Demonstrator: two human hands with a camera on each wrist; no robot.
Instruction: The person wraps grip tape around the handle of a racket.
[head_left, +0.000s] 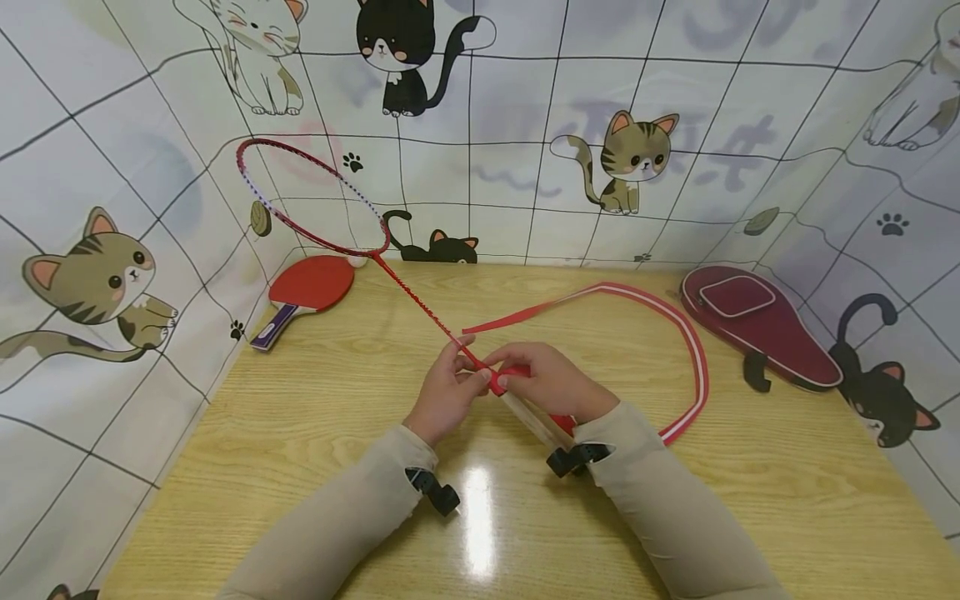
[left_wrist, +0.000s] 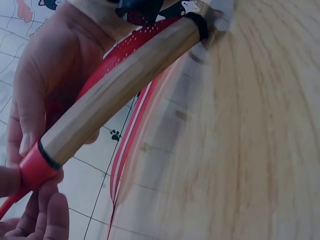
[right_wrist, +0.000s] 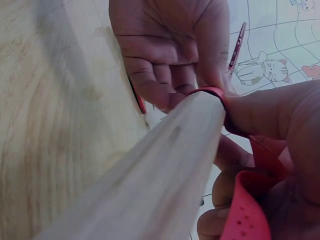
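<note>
A badminton racket (head_left: 411,292) with no strings in its head is held at a slant above the table. My left hand (head_left: 442,398) pinches it at the red collar (left_wrist: 37,170) where the shaft meets the bare wooden handle (left_wrist: 115,97). My right hand (head_left: 558,379) grips a red perforated grip tape (right_wrist: 247,215) and pinches at the same collar, thumb against the top of the handle. The tape's long loose part (head_left: 701,358), with a white stripe, curves out to the right and back across the table.
A red table tennis bat (head_left: 311,283) lies at the back left, with a white ball (head_left: 357,261) beside it. A dark red racket case (head_left: 757,325) lies at the back right. Cat-patterned wall covering (head_left: 517,175) closes off the table (head_left: 337,433) behind and at both sides.
</note>
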